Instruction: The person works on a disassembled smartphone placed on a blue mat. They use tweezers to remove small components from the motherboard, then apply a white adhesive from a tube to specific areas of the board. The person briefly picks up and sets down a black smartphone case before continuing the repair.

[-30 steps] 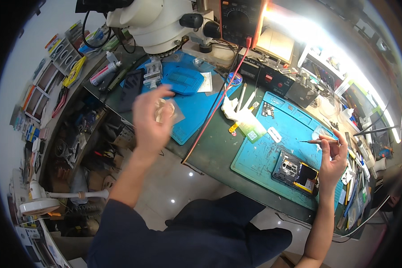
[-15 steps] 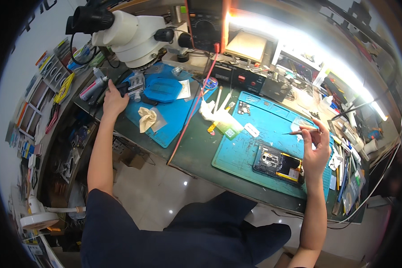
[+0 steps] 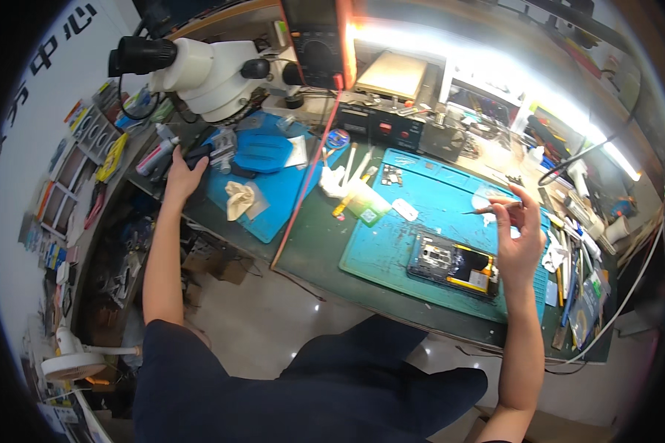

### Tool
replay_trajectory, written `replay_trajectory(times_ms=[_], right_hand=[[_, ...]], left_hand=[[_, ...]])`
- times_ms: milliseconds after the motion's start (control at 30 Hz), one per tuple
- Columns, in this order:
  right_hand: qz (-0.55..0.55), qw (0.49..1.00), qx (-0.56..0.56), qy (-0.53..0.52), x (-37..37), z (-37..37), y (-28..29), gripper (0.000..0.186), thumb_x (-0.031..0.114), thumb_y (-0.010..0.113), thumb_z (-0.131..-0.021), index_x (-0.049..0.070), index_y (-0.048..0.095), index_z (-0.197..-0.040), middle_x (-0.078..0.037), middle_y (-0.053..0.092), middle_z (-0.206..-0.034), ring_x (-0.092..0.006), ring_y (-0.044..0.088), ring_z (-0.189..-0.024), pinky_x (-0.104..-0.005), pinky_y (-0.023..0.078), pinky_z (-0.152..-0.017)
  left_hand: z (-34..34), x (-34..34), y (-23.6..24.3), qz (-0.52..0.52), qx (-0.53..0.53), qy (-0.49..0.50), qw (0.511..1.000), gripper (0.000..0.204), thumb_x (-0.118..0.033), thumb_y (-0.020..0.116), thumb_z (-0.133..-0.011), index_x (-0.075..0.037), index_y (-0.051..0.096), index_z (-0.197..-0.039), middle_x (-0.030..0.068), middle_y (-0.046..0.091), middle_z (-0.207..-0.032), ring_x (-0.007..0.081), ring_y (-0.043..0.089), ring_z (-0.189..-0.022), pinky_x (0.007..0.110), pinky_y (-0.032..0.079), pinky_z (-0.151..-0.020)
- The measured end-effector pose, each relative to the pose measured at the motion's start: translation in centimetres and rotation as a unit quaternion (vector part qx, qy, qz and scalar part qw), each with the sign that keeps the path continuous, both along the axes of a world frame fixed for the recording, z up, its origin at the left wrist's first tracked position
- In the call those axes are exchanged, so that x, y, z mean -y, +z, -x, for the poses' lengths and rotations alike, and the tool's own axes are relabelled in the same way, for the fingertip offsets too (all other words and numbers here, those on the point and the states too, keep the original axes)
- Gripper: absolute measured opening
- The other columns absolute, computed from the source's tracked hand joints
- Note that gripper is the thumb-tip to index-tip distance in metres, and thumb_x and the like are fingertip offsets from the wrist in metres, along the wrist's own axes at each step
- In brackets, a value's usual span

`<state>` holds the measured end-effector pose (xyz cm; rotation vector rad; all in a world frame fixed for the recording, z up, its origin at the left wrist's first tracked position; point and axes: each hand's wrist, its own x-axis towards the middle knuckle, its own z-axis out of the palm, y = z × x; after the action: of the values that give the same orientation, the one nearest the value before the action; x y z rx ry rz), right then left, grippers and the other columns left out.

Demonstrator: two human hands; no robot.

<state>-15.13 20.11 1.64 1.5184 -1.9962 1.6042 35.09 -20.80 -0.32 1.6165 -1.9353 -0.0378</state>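
At the left of the bench, my left hand [image 3: 184,179] reaches beside a dark object [image 3: 198,153] and a white-and-red tube [image 3: 155,156]. Its thumb and forefinger are spread apart; the other fingers are partly hidden. Over the right side of the blue work mat [image 3: 377,255], my right hand [image 3: 519,240] pinches a thin pointed tool [image 3: 488,210], its tip toward the left. Below and left of that hand lies an opened phone [image 3: 453,263], with its inner parts and a black battery with yellow edges exposed.
A white microscope [image 3: 214,77] stands at the back left, beside a multimeter [image 3: 319,52]. A red cable [image 3: 308,173] crosses the bench. A blue case [image 3: 264,153] and a crumpled cloth [image 3: 239,200] lie left of it. Several hand tools [image 3: 569,273] crowd the right edge.
The whole view has shifted a little, so the bench sits slightly further left. My left hand stays beside the dark object, and my right hand keeps the pointed tool above the mat.
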Motion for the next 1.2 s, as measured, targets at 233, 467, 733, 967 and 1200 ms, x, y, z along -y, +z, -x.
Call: replay_trajectory(times_ms=[233, 467, 733, 967, 1200], right_hand=[[0.008, 1.000, 0.003, 0.005, -0.4, 0.4, -0.1, 0.033, 0.007, 0.066, -0.101, 0.003, 0.057, -0.133, -0.010, 0.077, -0.098, -0.0160, 0.076, -0.089, -0.0303, 0.058, -0.080], [-0.004, 1.000, 0.000, 0.019, -0.3, 0.2, -0.2, 0.033, 0.010, 0.066, -0.102, 0.004, 0.057, -0.133, -0.010, 0.077, -0.098, -0.0158, 0.075, -0.089, -0.0303, 0.057, -0.080], [-0.001, 1.000, 0.010, 0.014, -0.3, 0.5, -0.4, 0.034, 0.010, 0.067, -0.102, 0.004, 0.057, -0.133, -0.010, 0.077, -0.098, -0.0154, 0.075, -0.088, -0.0302, 0.057, -0.080], [0.004, 0.999, 0.013, 0.029, 0.1, -0.3, -0.7, 0.035, 0.007, 0.067, -0.100, 0.003, 0.056, -0.134, -0.012, 0.077, -0.099, -0.0169, 0.075, -0.088, -0.0312, 0.058, -0.081], [0.023, 0.998, 0.048, 0.020, -0.3, 0.2, -0.6, 0.035, 0.005, 0.058, -0.104, 0.002, 0.052, -0.139, -0.013, 0.075, -0.107, -0.0167, 0.073, -0.093, -0.0296, 0.055, -0.080]], left_hand=[[-2.5, -9.3, -0.4, 0.192, 0.008, -0.077, 0.978, 0.043, -0.031, 0.062, -0.102, -0.002, 0.064, -0.133, 0.0197, 0.062, -0.137, 0.0373, 0.052, -0.136, 0.045, 0.038, -0.115], [-2.1, -14.1, -2.5, 0.167, 0.098, -0.072, 0.978, 0.046, -0.038, 0.067, -0.098, -0.012, 0.065, -0.136, 0.0196, 0.045, -0.152, 0.0420, 0.033, -0.147, 0.053, 0.030, -0.120], [-1.6, -13.9, -1.8, 0.189, 0.110, -0.078, 0.973, 0.050, -0.032, 0.070, -0.095, -0.008, 0.061, -0.137, 0.0191, 0.046, -0.151, 0.0414, 0.036, -0.145, 0.052, 0.031, -0.119], [3.6, -17.6, 1.4, 0.297, 0.028, -0.273, 0.914, 0.041, -0.012, 0.072, -0.089, -0.004, 0.064, -0.128, 0.0152, 0.066, -0.126, 0.0373, 0.064, -0.115, 0.045, 0.051, -0.100], [24.8, -22.9, 5.2, 0.152, -0.112, -0.598, 0.779, 0.031, -0.009, 0.077, -0.088, -0.008, 0.070, -0.119, 0.0117, 0.073, -0.102, 0.0293, 0.072, -0.092, 0.040, 0.059, -0.078]])
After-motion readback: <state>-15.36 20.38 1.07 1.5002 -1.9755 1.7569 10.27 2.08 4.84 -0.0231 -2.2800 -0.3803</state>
